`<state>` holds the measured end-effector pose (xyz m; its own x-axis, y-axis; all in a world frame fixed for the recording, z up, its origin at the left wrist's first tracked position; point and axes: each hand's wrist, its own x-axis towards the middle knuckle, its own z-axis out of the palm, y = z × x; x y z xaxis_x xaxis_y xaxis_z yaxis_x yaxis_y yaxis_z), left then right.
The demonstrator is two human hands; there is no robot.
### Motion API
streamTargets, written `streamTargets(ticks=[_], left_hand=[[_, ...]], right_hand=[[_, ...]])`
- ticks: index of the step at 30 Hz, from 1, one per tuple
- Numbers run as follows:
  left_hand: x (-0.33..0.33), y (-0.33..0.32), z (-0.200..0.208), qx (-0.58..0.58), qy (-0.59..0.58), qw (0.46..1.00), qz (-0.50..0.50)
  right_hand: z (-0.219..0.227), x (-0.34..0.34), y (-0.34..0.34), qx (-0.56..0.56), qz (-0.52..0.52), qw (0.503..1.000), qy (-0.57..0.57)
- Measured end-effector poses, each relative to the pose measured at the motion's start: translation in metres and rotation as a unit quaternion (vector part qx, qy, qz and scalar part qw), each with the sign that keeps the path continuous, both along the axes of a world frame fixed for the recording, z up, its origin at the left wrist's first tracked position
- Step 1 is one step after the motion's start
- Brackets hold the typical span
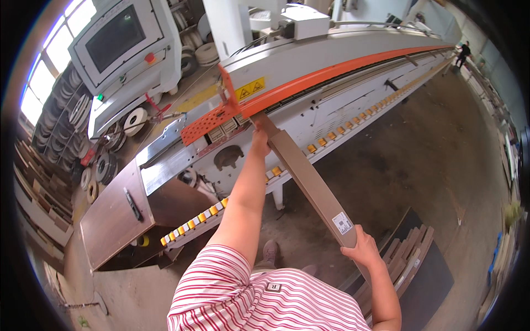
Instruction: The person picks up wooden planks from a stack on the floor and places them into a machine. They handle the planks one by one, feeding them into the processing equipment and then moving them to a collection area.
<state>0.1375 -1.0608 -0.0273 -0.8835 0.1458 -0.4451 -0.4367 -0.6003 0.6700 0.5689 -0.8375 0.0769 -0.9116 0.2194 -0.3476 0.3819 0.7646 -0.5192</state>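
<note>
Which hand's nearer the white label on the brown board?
Right: the right hand holds the board just below the label; the left hand is farther off, near the board's far end by the machine.

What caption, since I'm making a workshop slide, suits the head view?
Left hand and right hand on a long brown board, its far end at an orange-and-grey machine.

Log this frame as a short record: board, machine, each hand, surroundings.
Board: long, narrow, brown; white label toward its near end
Machine: grey, orange-trimmed; board's far end at its edge
Left hand: at board's far end
Right hand: gripping board beside label
Person's left: black tool on brown tabletop
Person's right: stacked strips
</note>
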Motion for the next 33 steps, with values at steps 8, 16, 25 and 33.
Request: streamTargets(ticks=[8, 16, 25, 33], left_hand=[[0.185, -0.003, 0.024, -0.041, 0.014, 0.986, -0.163], [0.172, -0.093, 0.039, -0.166, 0.032, 0.984, -0.056], [0.074, -0.134, -0.009, -0.300, 0.048, 0.952, -0.033], [0.058, -0.116, 0.000, -0.409, -0.021, 0.912, -0.015]], right_hand=[[0.015, 0.007, -0.028, 0.112, 0.030, 0.988, 0.105], [-0.004, -0.001, -0.091, 0.062, 0.076, 0.995, 0.017], [-0.033, -0.014, -0.130, 0.013, 0.080, 0.994, 0.069], [-0.019, -0.037, -0.129, -0.009, 0.086, 0.996, 0.033]])
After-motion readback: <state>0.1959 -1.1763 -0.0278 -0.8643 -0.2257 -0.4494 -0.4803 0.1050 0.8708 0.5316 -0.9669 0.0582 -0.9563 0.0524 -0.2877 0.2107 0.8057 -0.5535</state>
